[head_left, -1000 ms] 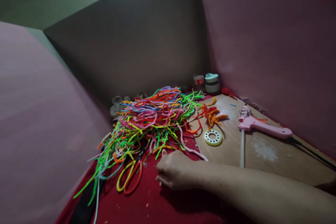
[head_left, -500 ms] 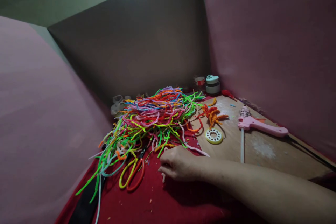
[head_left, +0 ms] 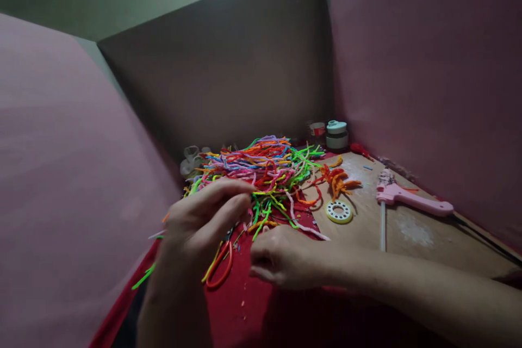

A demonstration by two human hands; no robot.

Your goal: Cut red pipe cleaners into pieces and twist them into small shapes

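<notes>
A big tangle of coloured pipe cleaners (head_left: pixel 261 174) lies on the red cloth (head_left: pixel 253 310). My left hand (head_left: pixel 204 217) is raised in front of the pile's near edge, fingers held together and stretched toward the strands; I cannot make out anything between them. My right hand (head_left: pixel 281 255) rests curled on the cloth just in front of the pile, fingers tucked under, and what they hold, if anything, is hidden. Scissors with yellow and red handles (head_left: pixel 220 266) lie between the two hands, partly hidden by my left hand.
A wooden board (head_left: pixel 408 228) at the right carries a pink glue gun (head_left: pixel 411 198), a white ring with holes (head_left: pixel 339 211) and an orange pipe-cleaner bundle (head_left: pixel 336 179). Small jars (head_left: pixel 336 135) stand in the back corner. Pink and brown walls close in on three sides.
My left hand has come up into view from below, over the scissors and the pile's near edge. My right hand stayed nearly in place. The view shifted slightly.
</notes>
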